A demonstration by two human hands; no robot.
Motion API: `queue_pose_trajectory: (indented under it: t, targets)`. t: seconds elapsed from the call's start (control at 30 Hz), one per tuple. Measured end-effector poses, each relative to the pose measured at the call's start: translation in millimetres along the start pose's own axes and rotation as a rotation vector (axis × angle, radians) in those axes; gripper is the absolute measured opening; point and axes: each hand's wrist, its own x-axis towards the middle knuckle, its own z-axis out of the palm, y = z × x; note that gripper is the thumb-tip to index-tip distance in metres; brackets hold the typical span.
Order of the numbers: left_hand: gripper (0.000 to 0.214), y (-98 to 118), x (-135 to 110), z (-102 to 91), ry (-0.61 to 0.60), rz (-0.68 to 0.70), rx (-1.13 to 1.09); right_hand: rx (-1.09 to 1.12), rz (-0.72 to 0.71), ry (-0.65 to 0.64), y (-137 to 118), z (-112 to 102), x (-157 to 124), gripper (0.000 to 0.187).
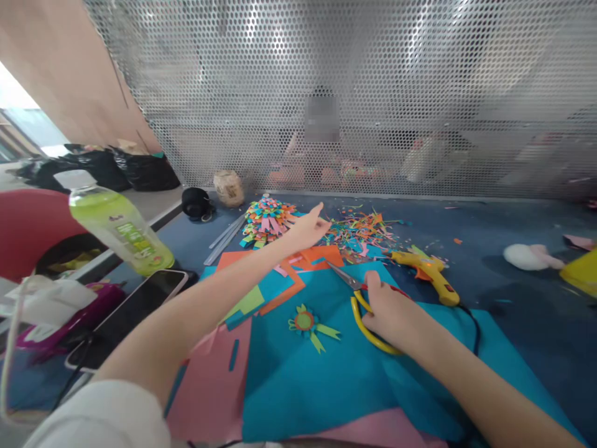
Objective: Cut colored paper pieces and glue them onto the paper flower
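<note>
The right hand (pixel 385 305) is clamped on a pair of scissors (pixel 355 285), fingers curled round the yellow and red handles. Their slim metal blades point toward the worktable's (pixel 471 233) far left corner, and the long axis slants back from there to the near right. The scissors are over the blue felt sheet (pixel 317 386), which is smooth and matte, laid out toward the table's near edge.

The left hand (pixel 305 230) reaches toward the far edge, its fingers partly bent with the tips apart; whether anything sits in the palm cannot be told. It is in front of a layered mound of short felt strips (pixel 263 221) in pink, orange, green and blue. To its right spreads a tangled heap of thin scraps (pixel 364 230).

On the blue felt, left of the scissors, lies a small round rosette (pixel 305 320) with an orange ring, a green centre and two notched green tails pointing toward the near right. A pink sheet (pixel 212 386) with a slot cut in it lies to the left. Right of the scissors rests a yellow plastic glue gun (pixel 429 270), its handle toward the near right. Clear glue sticks (pixel 226 239) lie by the left edge.
</note>
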Motion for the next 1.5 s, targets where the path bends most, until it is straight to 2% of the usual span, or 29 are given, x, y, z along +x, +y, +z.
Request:
queue_pose_trajectory:
  t: [0.13, 0.17, 0.23, 0.33, 0.53, 0.77, 0.9, 1.03, 1.13, 1.2, 1.3, 1.37, 1.5]
  targets:
    - [0.026, -5.1, -61.5, -28.7, -0.107, 0.089, 0.084, 0.013, 0.000, -0.018, 0.0, -0.2, -0.7, 0.039]
    - [0.024, -7.8, -75.2, -33.3, -0.138, 0.144, 0.183, 0.013, 0.001, -0.022, 0.0, 0.2, -0.5, 0.038]
    - [0.027, -14.2, -96.9, -38.7, -0.122, 0.178, 0.318, 0.014, 0.001, -0.027, 0.5, 1.5, 0.5, 0.036]
    - [0.028, -26.0, -112.8, -40.6, -0.051, 0.179, 0.474, 0.016, -0.002, -0.027, 1.8, 3.8, 2.1, 0.034]
    - [0.033, -50.8, -111.6, -34.9, 0.061, 0.118, 0.540, -0.004, -0.005, -0.023, 2.1, 2.3, 0.0, 0.037]
    - [0.044, -54.7, -112.0, -18.1, 0.004, 0.205, 0.742, -0.046, -0.007, -0.007, 0.1, -4.4, -4.0, 0.033]
    - [0.048, -49.9, -112.7, -14.7, -0.034, 0.204, 0.749, -0.058, -0.013, 0.008, 0.4, -2.8, -4.4, 0.033]
    - [0.057, -45.8, -110.8, -17.5, -0.036, 0.203, 0.620, -0.062, -0.015, 0.021, 0.1, -2.1, -4.4, 0.034]
    - [0.060, -44.8, -109.0, -24.8, 0.059, 0.164, 0.420, -0.058, -0.019, 0.023, -0.1, -1.9, -3.9, 0.036]
    - [0.053, -46.0, -109.5, -31.4, 0.113, 0.124, 0.262, -0.054, -0.022, 0.031, 0.0, -1.4, -3.8, 0.038]
    - [0.039, -49.4, -113.5, -40.4, 0.073, 0.088, 0.111, -0.045, -0.027, 0.047, 0.5, -0.2, -4.2, 0.040]
    - [0.038, -51.3, -117.4, -43.6, 0.023, 0.078, 0.183, -0.031, -0.037, 0.056, 0.8, 0.3, -4.0, 0.038]
    - [0.051, -53.4, -121.8, -40.4, -0.021, 0.125, 0.546, 0.011, -0.045, 0.062, 1.2, 0.2, -2.5, 0.033]
